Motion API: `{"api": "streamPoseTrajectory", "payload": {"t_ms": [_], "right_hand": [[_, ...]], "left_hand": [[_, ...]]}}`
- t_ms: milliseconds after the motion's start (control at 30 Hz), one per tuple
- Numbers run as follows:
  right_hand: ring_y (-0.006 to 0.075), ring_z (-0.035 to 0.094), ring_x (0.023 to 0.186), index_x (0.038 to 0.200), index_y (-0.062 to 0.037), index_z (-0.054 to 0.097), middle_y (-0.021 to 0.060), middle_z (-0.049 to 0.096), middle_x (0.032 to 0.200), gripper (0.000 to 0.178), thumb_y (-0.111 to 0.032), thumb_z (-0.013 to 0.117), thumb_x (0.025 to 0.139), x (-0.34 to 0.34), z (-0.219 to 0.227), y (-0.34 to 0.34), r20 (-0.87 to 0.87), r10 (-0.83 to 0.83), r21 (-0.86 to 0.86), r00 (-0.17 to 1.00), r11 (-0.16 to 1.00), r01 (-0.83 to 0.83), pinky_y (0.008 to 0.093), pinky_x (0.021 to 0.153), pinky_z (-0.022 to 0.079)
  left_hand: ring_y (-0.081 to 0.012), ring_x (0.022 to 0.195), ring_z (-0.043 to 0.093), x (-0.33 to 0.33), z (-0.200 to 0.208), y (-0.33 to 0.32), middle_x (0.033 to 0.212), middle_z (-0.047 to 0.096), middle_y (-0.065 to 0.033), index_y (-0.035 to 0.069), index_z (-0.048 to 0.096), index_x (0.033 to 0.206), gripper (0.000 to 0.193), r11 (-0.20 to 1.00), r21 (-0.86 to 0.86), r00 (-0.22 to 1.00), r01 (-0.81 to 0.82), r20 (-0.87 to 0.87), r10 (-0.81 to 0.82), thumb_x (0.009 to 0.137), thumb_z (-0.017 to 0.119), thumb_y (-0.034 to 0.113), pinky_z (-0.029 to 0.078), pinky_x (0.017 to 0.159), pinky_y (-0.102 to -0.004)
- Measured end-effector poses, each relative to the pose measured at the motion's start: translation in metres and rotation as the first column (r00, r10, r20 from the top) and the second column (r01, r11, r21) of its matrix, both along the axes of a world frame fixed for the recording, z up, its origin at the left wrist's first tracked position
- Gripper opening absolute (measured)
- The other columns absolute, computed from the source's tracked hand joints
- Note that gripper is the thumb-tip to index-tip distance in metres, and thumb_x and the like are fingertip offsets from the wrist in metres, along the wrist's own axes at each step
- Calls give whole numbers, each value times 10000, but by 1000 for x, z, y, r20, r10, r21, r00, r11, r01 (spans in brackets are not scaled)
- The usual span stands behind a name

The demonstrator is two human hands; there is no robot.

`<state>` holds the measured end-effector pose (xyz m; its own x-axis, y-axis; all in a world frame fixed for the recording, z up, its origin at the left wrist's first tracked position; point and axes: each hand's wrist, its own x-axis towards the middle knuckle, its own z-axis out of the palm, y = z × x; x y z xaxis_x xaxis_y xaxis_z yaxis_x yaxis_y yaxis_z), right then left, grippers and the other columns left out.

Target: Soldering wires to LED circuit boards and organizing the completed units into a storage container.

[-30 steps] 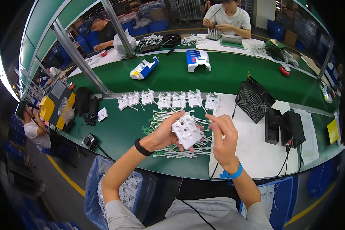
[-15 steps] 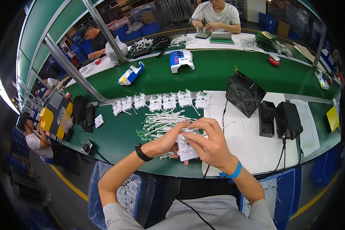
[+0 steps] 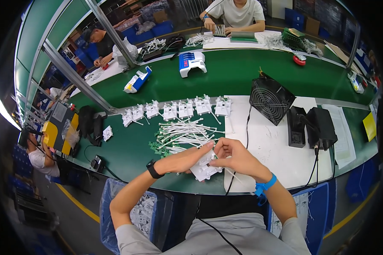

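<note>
From where I stand, I see the person's left hand (image 3: 184, 161) holding a white part (image 3: 203, 171) from its left side, with the palm curved over it. The right hand (image 3: 237, 158) is at the other side of this part, its fingers bent and the thumb brought near to them, so the opening is narrow. A thin white cable (image 3: 239, 177) hangs below the right hand; because the fingers cover the place, I cannot tell whether they pinch it.

Just beyond both hands lies a pile of cables (image 3: 185, 132), white with green ends. Farther beyond, seven similar parts make a row (image 3: 185, 109). One single part (image 3: 108, 133) lies well to the left of the left hand. To the right of the right hand a white sheet (image 3: 278, 155) covers the table (image 3: 130, 146), and at its far side stands a black fan (image 3: 270, 101). Nearer to the body than the left hand, below the table edge, is a bin (image 3: 154, 225) with more white parts inside.
</note>
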<state>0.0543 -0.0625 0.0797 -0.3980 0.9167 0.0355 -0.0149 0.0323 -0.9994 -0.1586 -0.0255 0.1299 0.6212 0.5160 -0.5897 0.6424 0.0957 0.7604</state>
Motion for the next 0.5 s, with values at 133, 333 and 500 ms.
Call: {"api": "streamPoseTrajectory", "payload": {"t_ms": [133, 333, 500], "right_hand": [[62, 600, 706, 926, -29, 595, -3, 643, 790, 247, -26, 808, 802, 9, -2, 6, -120, -10, -176, 993, 984, -12, 212, 657, 478], [88, 631, 786, 971, 8, 644, 45, 670, 863, 123, -20, 726, 884, 18, -17, 4, -234, -119, -147, 965, 985, 86, 215, 732, 505], [97, 619, 748, 1128, 37, 681, 44, 662, 844, 207, -52, 653, 943, 40, -9, -3, -159, -228, -85, 961, 973, 216, 231, 700, 501]], "left_hand": [[-140, 615, 534, -4, -20, 6, 698, 628, -51, 17, 692, 942, 610, 956, 294, 998, 13, 48, -28, 949, 568, 614, 423, 554, -301], [-114, 808, 598, 14, -25, 10, 853, 671, -91, -40, 662, 1015, 431, 888, 426, 953, -173, 300, 42, 860, 799, 338, 502, 757, -292], [-99, 632, 451, 33, -43, 23, 695, 571, -59, 1, 514, 793, 335, 785, 500, 888, -365, 441, 131, 883, 755, 216, 384, 566, -312]]}}
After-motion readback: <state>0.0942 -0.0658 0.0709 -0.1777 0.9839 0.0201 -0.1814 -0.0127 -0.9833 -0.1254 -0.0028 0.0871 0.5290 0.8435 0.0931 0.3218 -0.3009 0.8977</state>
